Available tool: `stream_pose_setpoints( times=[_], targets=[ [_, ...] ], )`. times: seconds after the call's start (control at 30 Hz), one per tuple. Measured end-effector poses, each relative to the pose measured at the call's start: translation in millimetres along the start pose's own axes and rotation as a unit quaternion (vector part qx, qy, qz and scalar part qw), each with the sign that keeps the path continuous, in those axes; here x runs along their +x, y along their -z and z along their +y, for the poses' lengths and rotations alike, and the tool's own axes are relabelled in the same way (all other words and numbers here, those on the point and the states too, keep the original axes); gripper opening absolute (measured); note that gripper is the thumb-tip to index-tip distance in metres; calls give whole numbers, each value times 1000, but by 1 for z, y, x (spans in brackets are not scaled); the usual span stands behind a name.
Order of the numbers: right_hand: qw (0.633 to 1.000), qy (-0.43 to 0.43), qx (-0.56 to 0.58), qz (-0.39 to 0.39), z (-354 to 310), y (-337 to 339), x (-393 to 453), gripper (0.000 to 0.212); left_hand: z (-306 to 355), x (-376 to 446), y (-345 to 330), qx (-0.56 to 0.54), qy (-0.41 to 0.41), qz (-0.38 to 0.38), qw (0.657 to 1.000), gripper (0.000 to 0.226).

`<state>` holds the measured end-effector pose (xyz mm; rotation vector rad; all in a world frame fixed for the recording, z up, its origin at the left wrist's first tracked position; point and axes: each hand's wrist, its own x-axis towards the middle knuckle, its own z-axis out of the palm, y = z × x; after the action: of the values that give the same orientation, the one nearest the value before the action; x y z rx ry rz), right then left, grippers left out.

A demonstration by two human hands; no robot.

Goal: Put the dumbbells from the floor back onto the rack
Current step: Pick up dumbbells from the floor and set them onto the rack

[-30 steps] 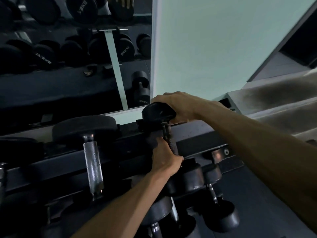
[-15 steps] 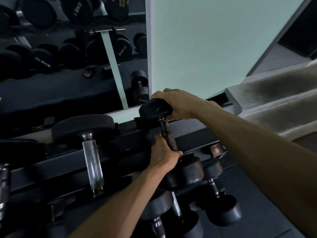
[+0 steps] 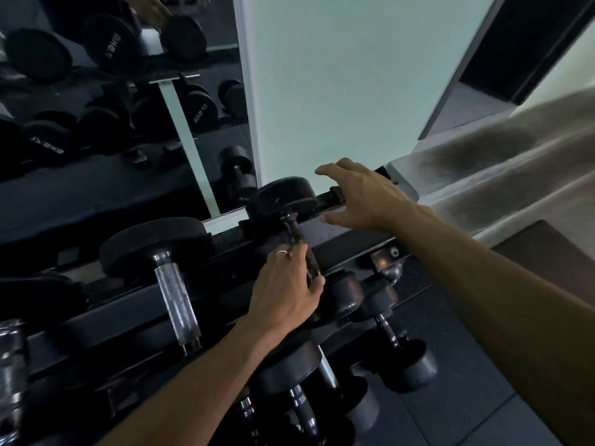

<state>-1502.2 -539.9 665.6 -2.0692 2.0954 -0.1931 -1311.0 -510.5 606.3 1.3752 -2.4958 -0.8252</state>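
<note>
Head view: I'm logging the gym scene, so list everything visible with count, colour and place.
small dumbbell: one, black, top tier of rack, right end
large dumbbell: one, black heads and chrome handle, top tier, left of the small one
lower dumbbells: several, black, lower tiers
rack: one, black, across the middle
mirror: one, upper left, reflecting more dumbbells
wall: pale, behind rack
left hand: wearing a ring, around small dumbbell's handle
right hand: open, beside its far head

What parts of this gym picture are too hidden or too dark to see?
Head view only:
- The small dumbbell: its handle's middle is covered by the left hand, and its near head is mostly hidden.
- The rack: its lower shelves are lost in shadow, and its left end is cut off by the picture's edge.
- The right hand: its palm faces away.
</note>
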Motion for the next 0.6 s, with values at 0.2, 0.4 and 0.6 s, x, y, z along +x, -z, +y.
stream_pose_setpoints(
  times=[0.2, 0.4, 0.6],
  targets=[
    [994, -96, -53, 25, -19, 21, -91, 79, 9, -48, 11, 101, -144, -14, 984, 52],
    [973, -215, -81, 30, -54, 24, -212, 76, 22, -116, 8, 153, -271, -38, 950, 56],
    [938, -340, -55, -33, -81, -8, -340, 72, 45, -190, -23, 159, -374, -103, 908, 49]
  ],
)
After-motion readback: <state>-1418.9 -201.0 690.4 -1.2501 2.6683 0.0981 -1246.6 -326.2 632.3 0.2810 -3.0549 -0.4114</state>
